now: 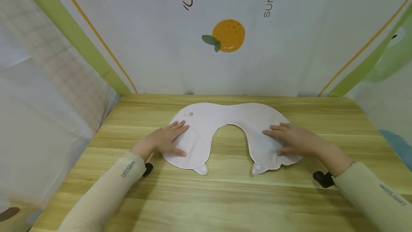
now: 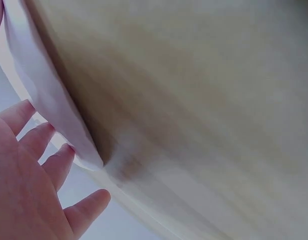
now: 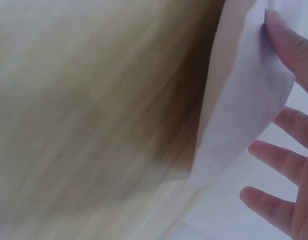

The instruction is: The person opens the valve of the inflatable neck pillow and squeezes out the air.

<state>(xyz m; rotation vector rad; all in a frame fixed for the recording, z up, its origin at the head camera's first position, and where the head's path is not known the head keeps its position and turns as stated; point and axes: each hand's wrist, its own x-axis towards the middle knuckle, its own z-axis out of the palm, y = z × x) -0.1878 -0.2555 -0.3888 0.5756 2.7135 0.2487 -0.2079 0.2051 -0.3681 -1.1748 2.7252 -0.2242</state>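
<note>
A pale pinkish-white U-shaped neck pillow (image 1: 229,113), apparently flat with little air in it, lies on the wooden table with its opening toward me. A small clear valve (image 1: 191,114) shows on its upper left part. Each end carries a small tab, the left tab (image 1: 201,169) and the right tab (image 1: 259,169). My left hand (image 1: 168,139) rests on the left lobe with fingers spread. On the right lobe lies my right hand (image 1: 291,140), its fingers also extended. Both wrist views show the pillow's edge (image 2: 58,95) beside the fingers (image 3: 281,155).
The wood-grain table (image 1: 225,203) extends around the pillow. Behind it hangs a white cloth (image 1: 154,38) printed with oranges and lettering. Black wrist-camera parts (image 1: 323,179) show below the wrists. More pale cloth (image 1: 42,117) hangs at the left.
</note>
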